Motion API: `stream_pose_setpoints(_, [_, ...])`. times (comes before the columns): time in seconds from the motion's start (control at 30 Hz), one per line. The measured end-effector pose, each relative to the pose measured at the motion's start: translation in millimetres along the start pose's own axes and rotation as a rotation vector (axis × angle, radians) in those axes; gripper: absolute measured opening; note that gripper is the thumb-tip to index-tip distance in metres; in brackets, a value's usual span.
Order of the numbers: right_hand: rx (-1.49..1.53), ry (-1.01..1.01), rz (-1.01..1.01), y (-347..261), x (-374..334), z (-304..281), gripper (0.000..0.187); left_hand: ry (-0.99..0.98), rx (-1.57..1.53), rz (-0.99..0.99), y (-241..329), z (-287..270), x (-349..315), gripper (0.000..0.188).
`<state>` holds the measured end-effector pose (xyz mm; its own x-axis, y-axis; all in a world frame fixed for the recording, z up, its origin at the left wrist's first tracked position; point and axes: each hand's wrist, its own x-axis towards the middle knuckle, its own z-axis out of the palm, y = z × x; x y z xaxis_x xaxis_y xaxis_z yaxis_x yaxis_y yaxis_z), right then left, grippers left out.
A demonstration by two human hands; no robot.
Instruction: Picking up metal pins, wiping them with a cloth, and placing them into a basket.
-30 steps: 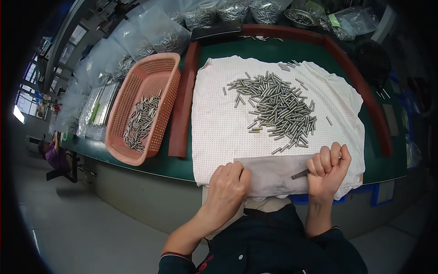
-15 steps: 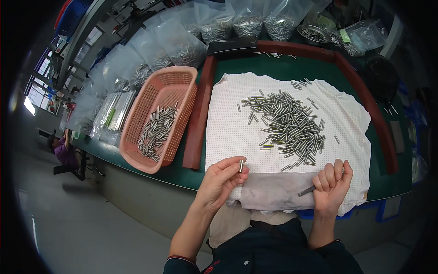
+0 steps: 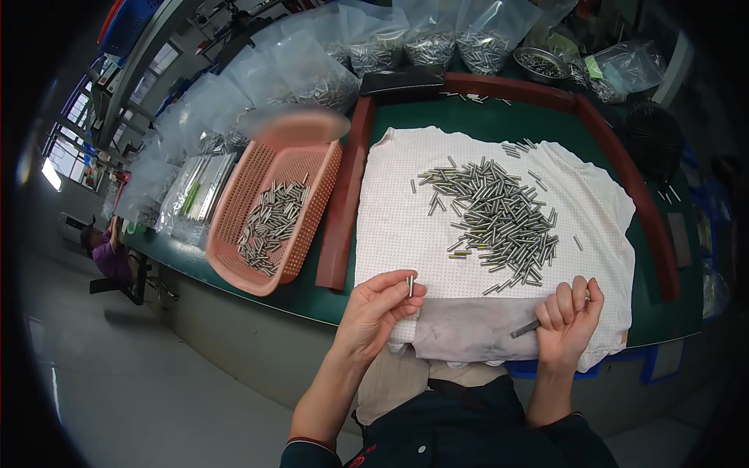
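Observation:
My left hand (image 3: 376,310), near the cloth's front left edge, pinches a short shiny metal pin (image 3: 410,286) upright between thumb and fingertips. My right hand (image 3: 568,316) is closed in a fist around a dark grey bar-shaped tool (image 3: 525,329); its end sticks out to the left, and the rest is hidden by the fingers. Something small and shiny shows by the right thumb, too small to name. Beyond both hands, a loose heap of metal pins (image 3: 503,218) lies on a white dotted cloth (image 3: 390,226). A stained greyish cloth (image 3: 468,331) lies between the hands along the front edge.
A pink plastic basket (image 3: 228,253) holding more pins stands on the left. Red-brown rails (image 3: 343,210) border the green tabletop (image 3: 413,115). Behind are clear bags of pins (image 3: 429,48) and a metal bowl (image 3: 540,64). A person in purple (image 3: 109,257) sits far left.
Both hands keep nearly the same place and grip. The background sits slightly further right and lower in the picture. A blurred patch now covers the basket's far rim.

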<state>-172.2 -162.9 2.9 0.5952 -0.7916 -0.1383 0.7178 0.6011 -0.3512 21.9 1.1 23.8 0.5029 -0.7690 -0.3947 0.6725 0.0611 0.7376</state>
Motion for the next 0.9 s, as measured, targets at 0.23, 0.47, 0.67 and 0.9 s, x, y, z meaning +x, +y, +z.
stream_pose_setpoints(0.23, [0.004, 0.002, 0.020, -0.8, -0.1, -2.9, 0.038, 0.449, 1.136, 1.112, 48.1, 0.1, -33.0, 0.026])
stream_pose_setpoints(0.47, [-0.002, -0.026, 0.026, -2.4, -0.6, -3.3, 0.039, 0.869, 1.703, 1.259, 98.9, -22.0, -37.6, 0.019])
stream_pose_setpoints(0.67, [0.004, -0.005, 0.019, -3.1, -0.1, -5.5, 0.039, 0.214, 1.625, 1.107, 50.7, 31.8, 3.8, 0.013])
stream_pose_setpoints(0.9, [0.005, -0.001, 0.043, -0.9, -1.1, -3.1, 0.039, -0.196, 1.578, 0.795, 9.5, 51.9, 58.1, 0.010])
